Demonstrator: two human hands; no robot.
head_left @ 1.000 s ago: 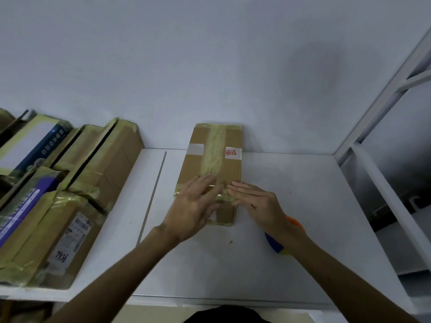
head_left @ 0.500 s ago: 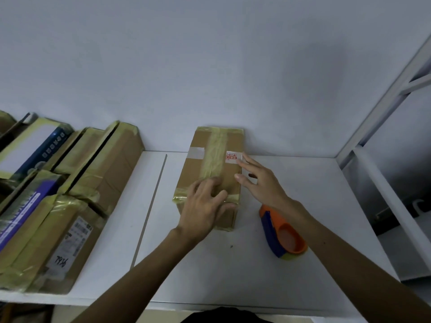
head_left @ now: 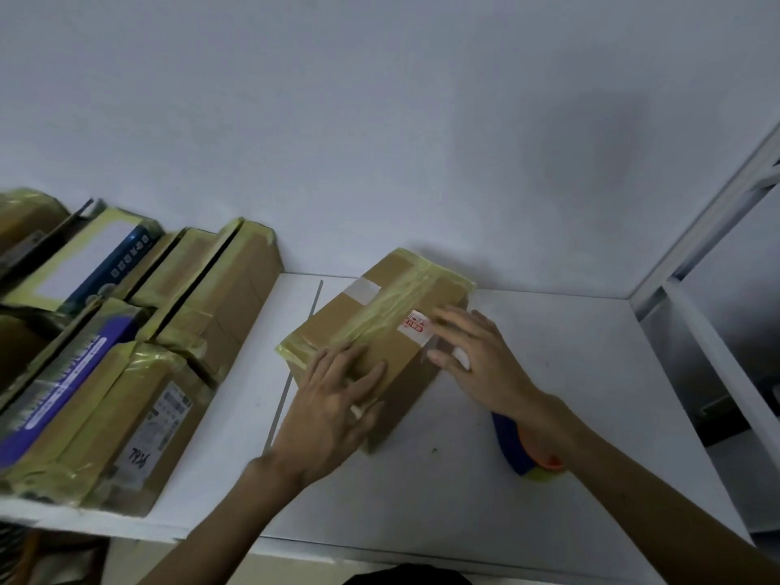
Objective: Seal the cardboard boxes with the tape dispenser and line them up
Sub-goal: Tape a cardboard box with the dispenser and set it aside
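A long cardboard box (head_left: 382, 314) with yellowish tape down its top and a red-and-white sticker lies at an angle on the white table (head_left: 570, 373), its far end near the wall. My left hand (head_left: 333, 399) rests flat on the box's near end, fingers spread over the taped edge. My right hand (head_left: 477, 356) touches the box's right side, fingers straight over the top edge and thumb along the side. The blue and orange tape dispenser (head_left: 523, 453) stands on the table behind my right wrist, partly hidden by the forearm.
Several taped cardboard boxes (head_left: 139, 373) are packed side by side at the left of the table, against the wall. A white metal rack frame (head_left: 692, 331) borders the table on the right. A thin seam (head_left: 295, 365) runs across the tabletop left of the box.
The box has turned, its near end swinging left and its far end right. My left hand moved with the near end; my right hand shifted to the box's right side.
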